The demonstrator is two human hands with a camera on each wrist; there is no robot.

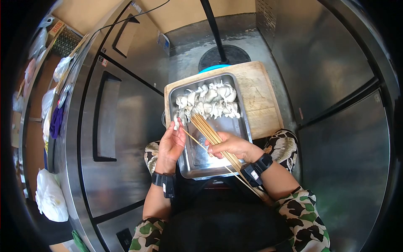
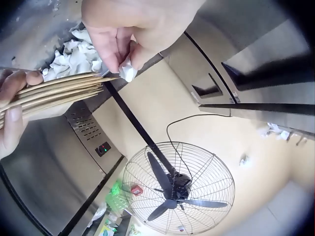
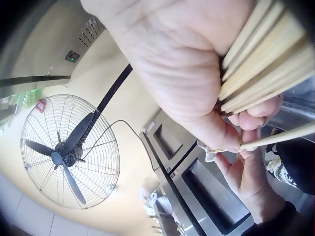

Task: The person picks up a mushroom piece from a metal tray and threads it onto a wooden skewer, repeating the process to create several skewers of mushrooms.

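Observation:
My left hand (image 1: 172,145) pinches a small whitish piece (image 2: 128,72), which looks like oyster mushroom, between thumb and fingertips above the left side of a metal tray (image 1: 208,164). In my right hand (image 1: 235,147) is a thick bundle of bamboo skewers (image 1: 215,137), gripped in the palm. The thumb and forefinger of that hand also hold a single skewer (image 3: 280,136). Its tip points left and meets the pinched piece in the right wrist view. Ruffled grey-white mushroom pieces (image 1: 210,100) lie in rows across the far half of the tray.
The tray sits on a wooden board (image 1: 262,98) in front of my knees. Steel refrigerators (image 1: 126,159) stand close on both sides. A fan (image 2: 177,189) on a black pole stands beyond the board. Shelves with plastic bags (image 1: 51,195) are at far left.

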